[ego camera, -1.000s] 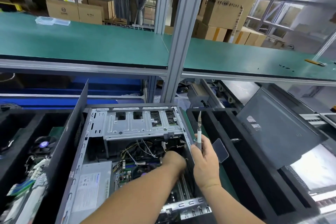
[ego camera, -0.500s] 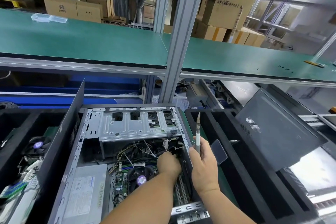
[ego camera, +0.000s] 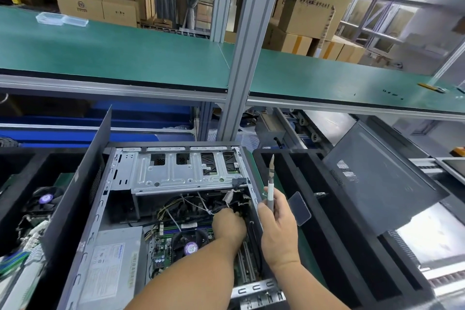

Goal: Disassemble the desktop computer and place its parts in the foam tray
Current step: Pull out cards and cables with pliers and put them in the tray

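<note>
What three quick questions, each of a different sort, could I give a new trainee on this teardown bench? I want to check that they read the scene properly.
1. True or false: the right hand holds a craft knife with its blade pointing up.
2. Where is the left hand? A) on the power supply; B) inside the computer case, among the cables; C) on the foam tray.
3. Fill in: the CPU fan with the purple hub sits on the ____.

Key: 1 true; 2 B; 3 motherboard.
</note>
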